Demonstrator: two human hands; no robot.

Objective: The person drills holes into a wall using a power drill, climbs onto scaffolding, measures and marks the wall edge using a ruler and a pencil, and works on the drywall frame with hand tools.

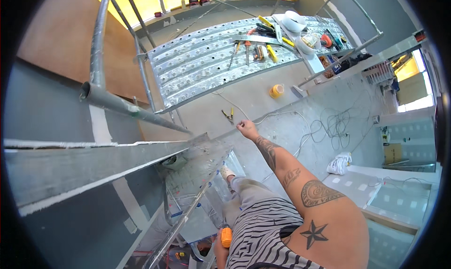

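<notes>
My right arm reaches forward, and my right hand is in the air with its fingers curled together. Whatever it pinches, if anything, is too small to make out. Below the hand, near its fingertips, a pair of yellow-handled pliers lies on a flat surface. At my left hip my left hand is closed around an orange object that looks like part of a power tool. Most of that object is hidden by my body and the hand.
Ahead is a perforated metal scaffold platform with hand tools, a long level and white buckets. Scaffold tubes and a grey beam flank my left. A ladder stands by my legs. A yellow bucket and loose cables lie below.
</notes>
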